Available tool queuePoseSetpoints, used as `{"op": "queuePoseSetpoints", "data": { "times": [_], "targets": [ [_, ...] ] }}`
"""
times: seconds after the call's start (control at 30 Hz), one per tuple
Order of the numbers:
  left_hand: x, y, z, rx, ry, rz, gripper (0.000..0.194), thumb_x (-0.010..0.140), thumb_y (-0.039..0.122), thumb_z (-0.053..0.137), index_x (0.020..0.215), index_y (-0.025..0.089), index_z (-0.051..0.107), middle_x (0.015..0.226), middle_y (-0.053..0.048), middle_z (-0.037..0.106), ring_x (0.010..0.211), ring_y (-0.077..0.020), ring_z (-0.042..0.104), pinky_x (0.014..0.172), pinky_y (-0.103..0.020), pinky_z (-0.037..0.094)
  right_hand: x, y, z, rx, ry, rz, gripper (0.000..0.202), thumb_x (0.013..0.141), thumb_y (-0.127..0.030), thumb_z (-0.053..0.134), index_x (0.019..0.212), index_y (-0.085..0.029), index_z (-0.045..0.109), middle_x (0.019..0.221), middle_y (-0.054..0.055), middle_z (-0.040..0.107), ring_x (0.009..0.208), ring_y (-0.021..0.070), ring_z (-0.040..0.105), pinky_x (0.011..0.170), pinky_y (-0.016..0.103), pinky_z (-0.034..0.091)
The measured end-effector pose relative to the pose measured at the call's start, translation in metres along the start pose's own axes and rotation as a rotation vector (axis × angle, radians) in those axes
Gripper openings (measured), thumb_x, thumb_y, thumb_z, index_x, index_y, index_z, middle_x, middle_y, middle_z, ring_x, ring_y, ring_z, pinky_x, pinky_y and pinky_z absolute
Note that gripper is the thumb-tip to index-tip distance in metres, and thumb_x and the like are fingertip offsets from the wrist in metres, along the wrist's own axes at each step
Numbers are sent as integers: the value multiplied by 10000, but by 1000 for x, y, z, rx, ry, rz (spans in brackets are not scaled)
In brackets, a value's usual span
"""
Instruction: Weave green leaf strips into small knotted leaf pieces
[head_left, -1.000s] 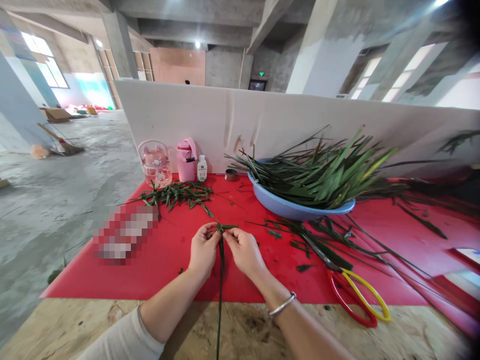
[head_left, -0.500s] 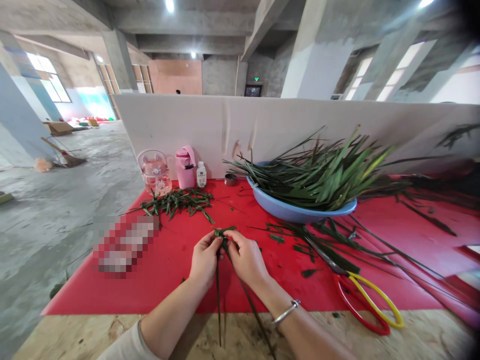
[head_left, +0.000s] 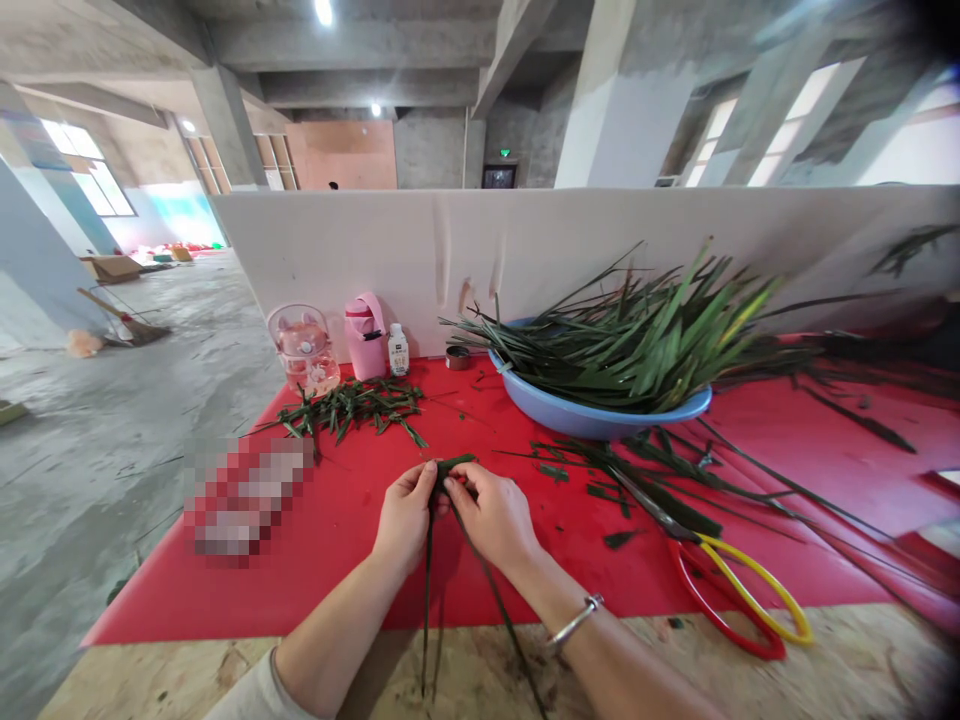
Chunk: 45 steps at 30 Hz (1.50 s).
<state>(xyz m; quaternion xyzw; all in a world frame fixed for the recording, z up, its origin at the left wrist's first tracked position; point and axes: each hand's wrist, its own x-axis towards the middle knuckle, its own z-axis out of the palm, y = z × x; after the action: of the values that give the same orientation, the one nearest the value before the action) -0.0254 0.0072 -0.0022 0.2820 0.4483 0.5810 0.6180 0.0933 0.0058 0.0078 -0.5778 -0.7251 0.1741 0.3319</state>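
Over the red table cover, my left hand (head_left: 406, 510) and my right hand (head_left: 490, 508) come together, both closed on a green leaf strip (head_left: 454, 463). A folded piece of it shows between the fingertips. Two long thin ends hang down toward me, one below each hand. The thumbs and fingers hide most of the folded part. Beyond my hands lies a pile of knotted green leaf pieces (head_left: 360, 405). To the right, scissors (head_left: 675, 525) with one red and one yellow handle rest among leaf scraps.
A blue basin (head_left: 592, 418) heaped with long green leaves (head_left: 652, 340) stands at the back right. A pink bottle (head_left: 366, 340), a clear pink jug (head_left: 306, 350), a small white bottle (head_left: 398, 350) and a small round tin (head_left: 457, 357) line the white partition (head_left: 337, 240). A blurred-out item (head_left: 251, 495) lies left.
The folded leaf between my fingertips has turned and now shows a flatter strip pointing right. Both hands stay close together at nearly the same place. The view has shifted slightly.
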Motion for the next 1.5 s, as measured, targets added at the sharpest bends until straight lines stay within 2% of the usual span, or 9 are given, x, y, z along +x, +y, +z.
{"op": "queuePoseSetpoints", "data": {
  "times": [0.13, 0.23, 0.37, 0.6, 0.7, 0.83, 1.03, 1.33, 1.5],
  "targets": [
    [2, 2, 0, -16, 89, -26, 406, 587, 363, 732, 908, 142, 615, 546, 44, 562, 408, -35, 474, 424, -144, 395, 4, 5, 0, 186, -64, 0, 209, 838, -328, 489, 914, -246, 665, 803, 23, 695, 712, 165, 629, 594, 221, 407],
    [1, 2, -1, 13, 119, -19, 367, 603, 401, 707, 830, 132, 602, 506, 50, 538, 392, -35, 444, 409, -147, 368, 7, 8, 1, 293, -107, -7, 211, 843, -314, 484, 883, -227, 671, 775, 20, 690, 697, 159, 620, 612, 225, 423],
    [0, -1, -1, 91, 72, 48, 359, 646, 488, 640, 670, 149, 524, 479, 49, 515, 397, -48, 429, 400, -161, 332, 6, 5, 0, 159, -3, -89, 139, 813, -203, 514, 778, -194, 648, 801, 39, 672, 775, 166, 596, 694, 235, 407],
    [-1, 3, 3, 17, 98, -39, 355, 594, 451, 686, 700, 164, 506, 463, 96, 433, 342, -14, 307, 355, -162, 193, -3, -4, 2, 40, -25, -83, 155, 840, -185, 445, 893, -206, 589, 702, 21, 644, 633, 154, 594, 569, 218, 366],
    [-2, 6, 4, -18, 137, -71, 341, 597, 426, 688, 704, 167, 494, 434, 105, 386, 325, -15, 288, 344, -164, 152, -3, -1, 5, 160, -43, -104, 167, 845, -216, 444, 877, -215, 608, 694, 9, 647, 623, 143, 593, 582, 210, 391],
    [-4, 8, 4, -19, 93, -77, 345, 608, 437, 679, 717, 161, 504, 444, 104, 362, 324, -12, 278, 336, -159, 120, 1, 8, 8, 357, -46, -65, 181, 844, -239, 445, 860, -191, 619, 705, 8, 651, 644, 144, 593, 596, 216, 426],
    [-5, 3, 4, -31, -16, 6, 371, 586, 389, 735, 740, 168, 480, 442, 117, 350, 339, -7, 257, 346, -147, 148, 3, 5, 5, 229, 101, -130, 144, 815, -171, 484, 839, -181, 626, 828, 45, 659, 792, 165, 588, 727, 250, 429],
    [4, -6, 0, -196, 68, 58, 382, 544, 352, 767, 783, 149, 550, 625, 39, 564, 550, -64, 522, 561, -183, 416, -5, -6, 9, 48, 21, -242, 204, 808, -96, 421, 868, -181, 596, 791, 42, 649, 721, 146, 592, 672, 216, 410],
    [1, -7, 1, -128, -49, 77, 514, 574, 325, 758, 1029, 165, 583, 632, 42, 562, 503, -46, 472, 487, -165, 352, -1, 2, 3, 69, 53, -217, 193, 841, -142, 420, 852, -181, 609, 767, 41, 653, 708, 141, 599, 648, 205, 416]
  ]
}}
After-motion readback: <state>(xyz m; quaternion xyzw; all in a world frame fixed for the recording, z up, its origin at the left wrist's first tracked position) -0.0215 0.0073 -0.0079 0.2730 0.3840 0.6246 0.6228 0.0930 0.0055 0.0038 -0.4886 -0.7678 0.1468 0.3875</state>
